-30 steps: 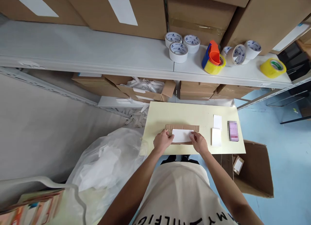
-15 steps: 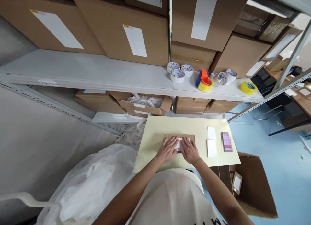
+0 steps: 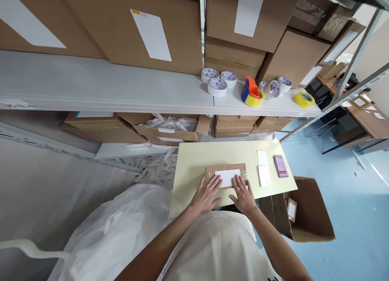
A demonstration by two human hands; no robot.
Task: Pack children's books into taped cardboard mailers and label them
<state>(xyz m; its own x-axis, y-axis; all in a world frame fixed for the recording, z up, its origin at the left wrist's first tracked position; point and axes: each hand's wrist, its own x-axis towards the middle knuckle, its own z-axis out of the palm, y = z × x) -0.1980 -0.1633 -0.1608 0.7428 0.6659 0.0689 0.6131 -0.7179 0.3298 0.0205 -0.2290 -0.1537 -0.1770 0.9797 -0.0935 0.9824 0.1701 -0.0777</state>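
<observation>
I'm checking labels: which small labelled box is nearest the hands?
The box on the pale table: left hand and right hand touch its white label; another box, farther off, lies inside the open carton.

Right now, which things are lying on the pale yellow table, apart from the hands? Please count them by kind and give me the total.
Cardboard parcel: 1
White label on the parcel: 1
White paper pieces or stacks: 2
Pixelated purple object: 1
Total: 5
</observation>
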